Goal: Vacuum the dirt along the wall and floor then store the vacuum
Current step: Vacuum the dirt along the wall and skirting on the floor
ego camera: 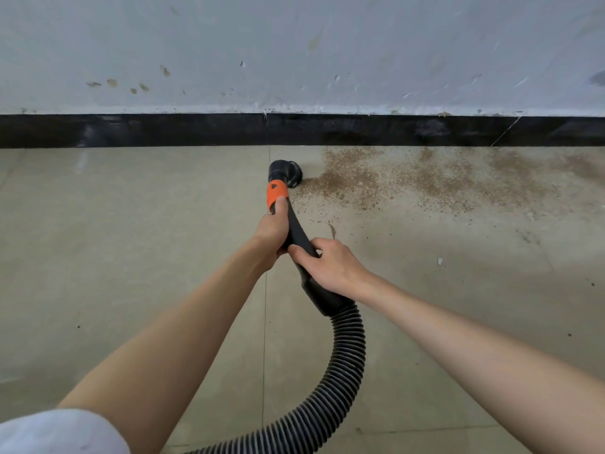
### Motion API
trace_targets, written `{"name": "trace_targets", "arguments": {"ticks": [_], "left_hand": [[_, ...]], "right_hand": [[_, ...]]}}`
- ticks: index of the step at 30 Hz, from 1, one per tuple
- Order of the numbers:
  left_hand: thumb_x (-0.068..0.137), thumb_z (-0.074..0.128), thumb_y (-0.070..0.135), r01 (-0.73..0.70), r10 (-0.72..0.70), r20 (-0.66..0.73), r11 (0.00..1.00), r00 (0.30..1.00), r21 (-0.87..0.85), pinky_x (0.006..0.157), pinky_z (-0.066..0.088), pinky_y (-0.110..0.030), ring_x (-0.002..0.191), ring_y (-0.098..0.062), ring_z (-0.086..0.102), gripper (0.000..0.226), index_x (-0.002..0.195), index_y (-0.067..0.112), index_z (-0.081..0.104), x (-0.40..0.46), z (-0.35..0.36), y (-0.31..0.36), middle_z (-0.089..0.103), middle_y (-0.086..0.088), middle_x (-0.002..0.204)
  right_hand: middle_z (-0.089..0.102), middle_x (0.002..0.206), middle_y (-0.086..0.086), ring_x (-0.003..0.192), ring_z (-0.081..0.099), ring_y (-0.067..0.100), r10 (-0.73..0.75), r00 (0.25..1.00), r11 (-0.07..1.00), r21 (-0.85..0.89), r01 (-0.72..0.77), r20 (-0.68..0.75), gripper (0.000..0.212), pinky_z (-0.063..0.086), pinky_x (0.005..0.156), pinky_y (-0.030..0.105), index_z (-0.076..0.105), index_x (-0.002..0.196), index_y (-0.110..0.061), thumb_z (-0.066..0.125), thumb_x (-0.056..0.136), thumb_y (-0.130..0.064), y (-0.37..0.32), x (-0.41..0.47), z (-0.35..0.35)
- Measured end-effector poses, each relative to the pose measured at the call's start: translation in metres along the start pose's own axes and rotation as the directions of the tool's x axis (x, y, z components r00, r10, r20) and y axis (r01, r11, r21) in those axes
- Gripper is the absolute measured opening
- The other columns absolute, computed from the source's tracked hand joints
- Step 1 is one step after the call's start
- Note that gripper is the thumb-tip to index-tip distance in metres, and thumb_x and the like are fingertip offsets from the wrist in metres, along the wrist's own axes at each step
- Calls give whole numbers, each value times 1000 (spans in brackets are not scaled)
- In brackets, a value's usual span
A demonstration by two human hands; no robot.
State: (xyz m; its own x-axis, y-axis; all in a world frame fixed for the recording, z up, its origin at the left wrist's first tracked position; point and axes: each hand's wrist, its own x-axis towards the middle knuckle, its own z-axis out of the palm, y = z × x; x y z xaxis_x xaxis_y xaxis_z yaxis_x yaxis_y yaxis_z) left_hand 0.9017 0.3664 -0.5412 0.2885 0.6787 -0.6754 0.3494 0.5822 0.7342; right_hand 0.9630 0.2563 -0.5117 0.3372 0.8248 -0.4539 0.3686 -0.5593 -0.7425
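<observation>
A black vacuum wand [296, 232] with an orange collar [276, 193] ends in a round black nozzle [283, 173] set on the floor close to the black skirting board [163, 131]. My left hand [271, 231] grips the wand just below the orange collar. My right hand [330, 262] grips it lower down, above the ribbed black hose [347, 352], which curves down and left out of view. Brown dirt [409, 178] lies scattered on the floor from the nozzle's right side along the skirting board.
The pale wall [294, 54] above the skirting board carries brown smudges and scratches. Beige floor tiles [114, 240] spread left and towards me. A small white chip [440, 261] lies on the floor at the right. The vacuum body is out of view.
</observation>
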Motion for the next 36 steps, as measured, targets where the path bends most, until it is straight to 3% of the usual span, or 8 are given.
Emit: {"name": "trace_targets", "arguments": {"ticks": [7, 10, 12, 15, 19, 25, 33, 36], "left_hand": [[96, 29, 54, -2, -8, 106, 995, 994, 97, 75, 53, -33, 90, -24, 57, 61, 124, 3, 47, 1, 31, 13, 56, -11, 101], [97, 29, 53, 4, -16, 126, 996, 992, 91, 73, 52, -32, 91, -24, 58, 60, 123, 3, 48, 2, 33, 15, 57, -13, 106], [97, 29, 51, 9, -20, 134, 997, 991, 81, 67, 51, -29, 81, -20, 56, 57, 122, 3, 47, 2, 31, 15, 55, -9, 93], [98, 29, 49, -10, 3, 88, 997, 996, 80, 61, 48, -26, 78, -18, 54, 55, 123, 3, 46, 1, 25, 17, 52, -6, 86], [99, 29, 47, -25, 27, -19, 995, 999, 101, 69, 48, -30, 91, -23, 55, 55, 126, 1, 45, 5, 5, 26, 54, -10, 99], [99, 27, 48, 61, -41, -168, 992, 985, 113, 65, 47, -28, 87, -23, 56, 50, 114, 4, 45, 2, -41, 26, 57, -10, 97], [98, 27, 49, 165, -149, -134, 980, 980, 113, 79, 46, -36, 97, -28, 56, 58, 124, 0, 44, -8, -36, 31, 56, -15, 108], [99, 26, 47, 187, -166, -149, 972, 975, 143, 84, 48, -37, 97, -29, 56, 54, 119, 1, 44, -8, -29, 34, 55, -14, 103]], "right_hand": [[55, 72, 0, 66, 52, 16, 50, 995, 999, -1, -51, -86, 36, 37, 55, 27, 49, 70, -19, 50, 95, -45, 10, -4, -20], [54, 74, -1, 66, 51, 14, 51, 995, 998, -29, -54, -91, 36, 36, 54, 27, 48, 71, -19, 49, 95, -46, 10, -3, -20], [53, 73, -1, 65, 50, 13, 44, 996, 998, -30, -47, -82, 36, 34, 53, 26, 47, 72, -20, 48, 95, -46, 9, -2, -18], [51, 70, -3, 61, 49, 13, 34, 997, 999, -3, -34, -67, 38, 32, 52, 25, 45, 69, -19, 49, 96, -46, 3, 0, -16], [51, 67, -3, 59, 48, 12, -9, 1000, 1000, 12, 9, -29, 40, 33, 51, 26, 46, 68, -18, 50, 95, -46, -14, 7, -12], [55, 71, -1, 59, 51, 13, -8, 993, 998, 58, 1, 120, 37, 37, 52, 25, 50, 73, -17, 52, 94, -48, -39, 15, 11], [64, 84, 4, 76, 63, 21, 95, 972, 993, 52, -109, 213, 31, 48, 64, 31, 53, 87, -19, 51, 94, -49, -46, 9, -3], [66, 86, 5, 80, 66, 23, 117, 971, 990, 54, -131, 206, 30, 50, 68, 33, 54, 91, -20, 50, 94, -49, -43, 9, -4]]}}
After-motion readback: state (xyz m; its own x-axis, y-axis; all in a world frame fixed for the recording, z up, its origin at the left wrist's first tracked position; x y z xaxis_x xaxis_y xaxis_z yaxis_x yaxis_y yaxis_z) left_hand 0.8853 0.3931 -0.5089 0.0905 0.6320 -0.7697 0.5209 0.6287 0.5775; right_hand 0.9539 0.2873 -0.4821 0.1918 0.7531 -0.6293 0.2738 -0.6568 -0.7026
